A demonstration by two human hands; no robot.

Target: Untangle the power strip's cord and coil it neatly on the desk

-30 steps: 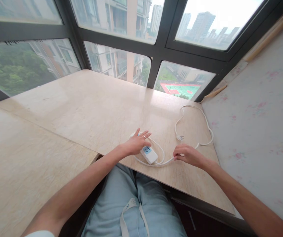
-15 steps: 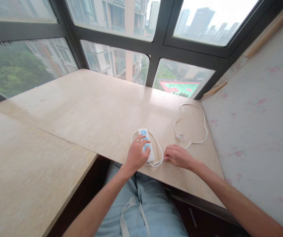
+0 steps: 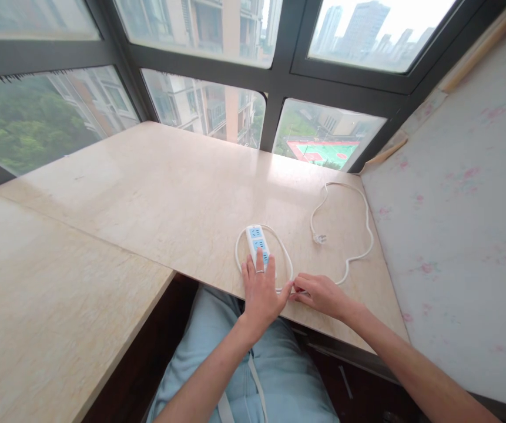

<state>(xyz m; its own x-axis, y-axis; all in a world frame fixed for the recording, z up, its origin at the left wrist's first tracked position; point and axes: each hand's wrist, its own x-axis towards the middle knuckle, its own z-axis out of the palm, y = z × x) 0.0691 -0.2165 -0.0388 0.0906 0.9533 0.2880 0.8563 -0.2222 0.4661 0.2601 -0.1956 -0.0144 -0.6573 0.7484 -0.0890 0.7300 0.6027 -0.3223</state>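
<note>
A white power strip [image 3: 256, 234] with blue socket faces lies on the counter near its front edge, with a loop of its white cord [image 3: 288, 258] around it. My left hand [image 3: 262, 294] rests over the strip's near end with the fingers spread, hiding that end. Its thumb reaches right to the cord beside my right fingertips. My right hand [image 3: 318, 294] pinches the cord just right of the strip, with fingers curled. From there the cord bends back in a wide curve to its plug [image 3: 319, 238], which lies loose on the counter.
The beige stone-look counter [image 3: 147, 194] extends left, with a seam and a front corner [image 3: 173, 271]. Dark-framed windows [image 3: 270, 117] close off the back. A flower-papered wall [image 3: 455, 235] borders the right side. My legs [image 3: 274, 364] are under the front edge.
My left hand has moved toward me and right, flattening over the strip's near end, its thumb now by my right hand. My right hand has shifted slightly toward me, drawing the nearby cord along.
</note>
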